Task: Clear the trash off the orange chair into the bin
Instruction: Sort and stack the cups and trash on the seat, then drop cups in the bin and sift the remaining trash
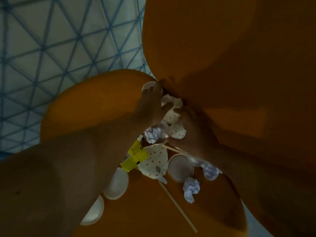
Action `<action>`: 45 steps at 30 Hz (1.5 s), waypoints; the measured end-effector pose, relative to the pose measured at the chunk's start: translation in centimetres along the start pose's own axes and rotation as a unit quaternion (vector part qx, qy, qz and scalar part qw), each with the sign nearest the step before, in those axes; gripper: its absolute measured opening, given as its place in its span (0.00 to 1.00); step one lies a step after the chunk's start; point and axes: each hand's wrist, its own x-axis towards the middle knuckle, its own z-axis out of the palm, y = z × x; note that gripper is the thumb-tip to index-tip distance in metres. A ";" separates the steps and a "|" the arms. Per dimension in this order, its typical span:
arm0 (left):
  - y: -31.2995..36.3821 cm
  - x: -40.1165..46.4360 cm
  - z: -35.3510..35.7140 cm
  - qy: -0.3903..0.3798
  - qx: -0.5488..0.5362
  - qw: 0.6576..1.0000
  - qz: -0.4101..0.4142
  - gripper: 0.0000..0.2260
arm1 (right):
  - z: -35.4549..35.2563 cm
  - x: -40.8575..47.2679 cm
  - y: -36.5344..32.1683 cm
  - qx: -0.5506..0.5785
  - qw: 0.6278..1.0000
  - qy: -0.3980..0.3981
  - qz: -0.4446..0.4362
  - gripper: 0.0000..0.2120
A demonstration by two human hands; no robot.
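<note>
The floor at upper left is pale, crossed by a blue lattice of triangles. An orange chair fills most of the view: smooth, rounded, matte shell, with the back rising at upper right, a bulging arm at left and the seat below. The light is dim and the picture soft.

Trash lies heaped on the seat where it meets the back. There are shallow white paper cups, round-rimmed: one beside the left forearm, another below it, one in the middle, one at the top behind the left fingers. Crumpled white paper balls sit near the middle cup, with another to its right and one higher in the heap. Cream wrappers with red dots lie flat and creased. A glossy yellow packet pokes out by the left wrist. A thin pale stick runs diagonally down the seat.

No bin is in view.

The left hand reaches into the top of the heap, fingers bent down onto a dotted wrapper; whether its grip has closed I cannot tell. The right hand rests just beside it, fingers curled into the same heap; its grip cannot be told either.
</note>
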 end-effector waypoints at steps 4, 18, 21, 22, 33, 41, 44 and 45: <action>-1.1 0.7 1.5 -0.023 0.092 0.995 0.022 0.27 | 0.2 0.2 -0.1 -0.073 0.996 -0.057 0.007 0.45; 0.4 -1.6 -3.4 0.165 -0.109 0.980 0.011 0.14 | -0.9 -1.0 -2.4 0.066 0.994 0.079 -0.048 0.36; 1.5 -3.6 -4.9 0.190 -0.100 0.977 0.014 0.13 | -1.7 -2.0 -3.4 0.093 0.987 0.108 -0.072 0.35; 1.9 -4.6 -5.2 0.195 -0.091 0.976 0.017 0.12 | -2.0 -2.5 -3.7 0.108 0.985 0.110 -0.081 0.35; 10.7 -19.9 -3.7 0.248 -0.044 0.968 -0.009 0.14 | -6.0 -16.8 -4.5 0.158 0.974 0.041 -0.155 0.31; 17.1 -32.5 2.6 0.266 -0.058 0.960 -0.062 0.15 | -6.9 -30.2 -1.8 0.147 0.976 -0.003 -0.162 0.31; 18.1 -36.6 5.0 0.261 -0.077 0.959 -0.073 0.14 | -5.6 -34.7 -0.6 0.158 0.977 -0.016 -0.145 0.31; 18.3 -38.0 5.9 0.251 -0.081 0.961 -0.078 0.13 | -5.0 -36.1 -0.2 0.157 0.977 -0.025 -0.142 0.30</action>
